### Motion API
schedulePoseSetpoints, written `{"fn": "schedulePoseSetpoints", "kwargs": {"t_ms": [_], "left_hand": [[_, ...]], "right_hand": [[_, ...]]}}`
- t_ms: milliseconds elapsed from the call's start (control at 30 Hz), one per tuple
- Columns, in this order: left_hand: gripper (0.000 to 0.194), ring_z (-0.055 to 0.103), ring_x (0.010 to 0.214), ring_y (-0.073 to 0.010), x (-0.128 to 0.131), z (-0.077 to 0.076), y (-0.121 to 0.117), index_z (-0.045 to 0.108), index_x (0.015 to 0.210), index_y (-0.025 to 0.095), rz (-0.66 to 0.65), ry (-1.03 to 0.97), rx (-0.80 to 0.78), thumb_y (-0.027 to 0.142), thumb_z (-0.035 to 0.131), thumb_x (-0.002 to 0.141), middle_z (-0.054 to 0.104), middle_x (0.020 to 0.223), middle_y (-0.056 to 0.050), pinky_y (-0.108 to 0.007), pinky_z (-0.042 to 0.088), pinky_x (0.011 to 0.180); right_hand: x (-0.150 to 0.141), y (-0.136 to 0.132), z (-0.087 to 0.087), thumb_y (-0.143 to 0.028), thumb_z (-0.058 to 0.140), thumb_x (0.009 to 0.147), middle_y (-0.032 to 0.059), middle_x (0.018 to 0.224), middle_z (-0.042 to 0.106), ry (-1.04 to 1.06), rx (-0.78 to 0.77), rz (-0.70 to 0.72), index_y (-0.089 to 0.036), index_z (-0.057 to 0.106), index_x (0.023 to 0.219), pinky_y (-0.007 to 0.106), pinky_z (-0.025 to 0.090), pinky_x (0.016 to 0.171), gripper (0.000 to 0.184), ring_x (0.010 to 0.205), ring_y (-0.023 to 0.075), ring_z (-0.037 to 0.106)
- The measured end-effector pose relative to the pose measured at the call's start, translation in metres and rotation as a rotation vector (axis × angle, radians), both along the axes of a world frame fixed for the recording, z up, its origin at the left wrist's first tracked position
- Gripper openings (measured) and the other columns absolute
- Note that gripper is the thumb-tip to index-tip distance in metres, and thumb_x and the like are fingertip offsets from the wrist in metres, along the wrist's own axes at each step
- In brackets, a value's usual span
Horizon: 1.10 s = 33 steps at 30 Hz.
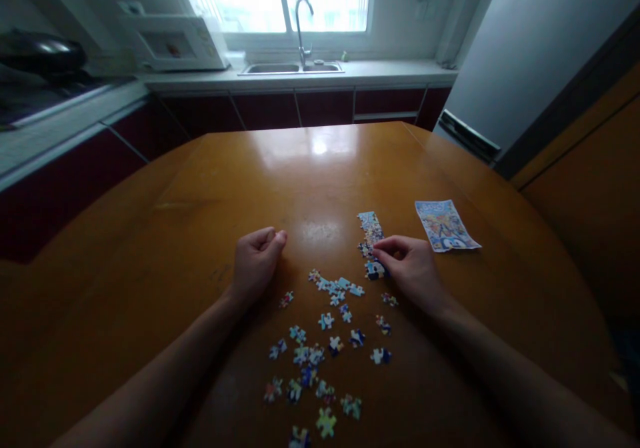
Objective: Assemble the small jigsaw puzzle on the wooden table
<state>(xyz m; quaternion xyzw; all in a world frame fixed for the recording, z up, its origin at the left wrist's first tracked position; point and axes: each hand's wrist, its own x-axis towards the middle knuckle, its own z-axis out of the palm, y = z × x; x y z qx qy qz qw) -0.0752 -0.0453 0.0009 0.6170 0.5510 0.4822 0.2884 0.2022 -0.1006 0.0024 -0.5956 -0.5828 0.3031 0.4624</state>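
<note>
My left hand [256, 258] is a closed fist above the table, left of the loose puzzle pieces, and nothing shows in its fingers. On the right, my right hand [413, 268] pinches a jigsaw puzzle piece [366, 249] at the side of a narrow joined strip of puzzle [370, 225]. Its fingertips partly cover the strip. Another joined section [374, 271] lies at the strip's near end. Several light blue pieces [337, 287] lie between my hands, and more loose pieces [309, 355] are scattered closer to me.
A printed picture sheet [447, 226] lies right of the strip on the wooden table [225, 175]. Beyond the table stand a counter with a sink [273, 69] and a white microwave [173, 43]. A fridge [520, 55] is at the right, a pan [43, 53] at the left.
</note>
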Motion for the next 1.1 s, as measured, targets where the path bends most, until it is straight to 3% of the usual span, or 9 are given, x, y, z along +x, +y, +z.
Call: {"fn": "schedulePoseSetpoints", "kwargs": {"t_ms": [267,433,1100], "left_hand": [[0.048,0.023,0.045,-0.0088,0.001,0.001,-0.002,0.027,0.053,0.021,0.005,0.008,-0.005,0.036,0.061,0.084,0.025,0.05,0.006,-0.025,0.017,0.042],[0.048,0.022,0.045,-0.0088,0.001,0.001,-0.001,0.026,0.053,0.021,-0.008,0.011,0.014,0.034,0.06,0.084,0.025,0.05,0.006,-0.025,0.018,0.043],[0.048,0.023,0.046,-0.0089,0.002,0.003,-0.002,0.027,0.053,0.021,-0.001,0.016,-0.002,0.033,0.061,0.084,0.026,0.05,0.006,-0.025,0.018,0.043]], "right_hand": [[-0.005,0.004,-0.01,-0.021,0.074,0.082,0.0038,0.08,0.071,-0.187,0.096,0.039,-0.022,0.075,0.081,0.034,0.047,0.07,0.002,0.074,0.0186,0.061],[-0.004,0.005,-0.007,-0.02,0.075,0.081,0.0027,0.079,0.07,-0.288,0.139,0.052,-0.022,0.072,0.073,0.036,0.045,0.077,0.009,0.084,0.0211,0.059],[0.004,0.007,-0.012,-0.022,0.075,0.084,0.0044,0.083,0.067,-0.335,0.135,0.088,-0.025,0.077,0.079,0.037,0.044,0.078,0.006,0.088,0.0229,0.057]]}}
